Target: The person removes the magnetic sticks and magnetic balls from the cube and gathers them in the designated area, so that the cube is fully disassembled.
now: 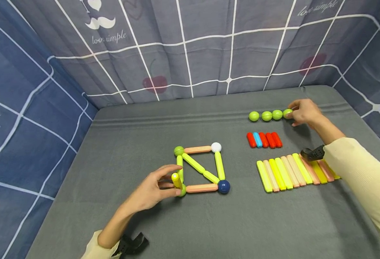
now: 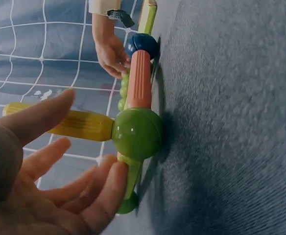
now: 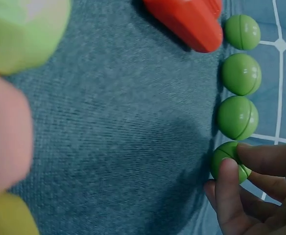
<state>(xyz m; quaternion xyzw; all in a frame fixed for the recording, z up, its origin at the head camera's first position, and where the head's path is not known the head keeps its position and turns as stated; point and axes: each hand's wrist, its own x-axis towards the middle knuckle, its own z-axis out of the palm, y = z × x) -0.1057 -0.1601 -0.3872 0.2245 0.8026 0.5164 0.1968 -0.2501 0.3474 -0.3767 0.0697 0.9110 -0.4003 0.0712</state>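
A flat frame of magnetic sticks and balls lies on the grey cloth, with a white ball (image 1: 216, 147), a dark blue ball (image 1: 224, 186) and a green corner ball (image 2: 137, 133). From that corner ball a yellow stick (image 2: 84, 123) stands upright. My left hand (image 1: 155, 187) is around this corner, its fingers loosely bent and spread; the thumb passes in front of the yellow stick and a fingertip is close to the corner ball. At the back right, my right hand (image 1: 304, 112) pinches the end green ball (image 3: 227, 164) of a row between thumb and finger.
Three more green balls (image 1: 266, 116) continue the row to the left. Nearer lie short red sticks (image 1: 264, 140) with a blue stick (image 1: 257, 139) among them. Long yellow and pink sticks (image 1: 287, 172) form a row under the right forearm. A patterned curtain (image 1: 206, 64) encloses the table.
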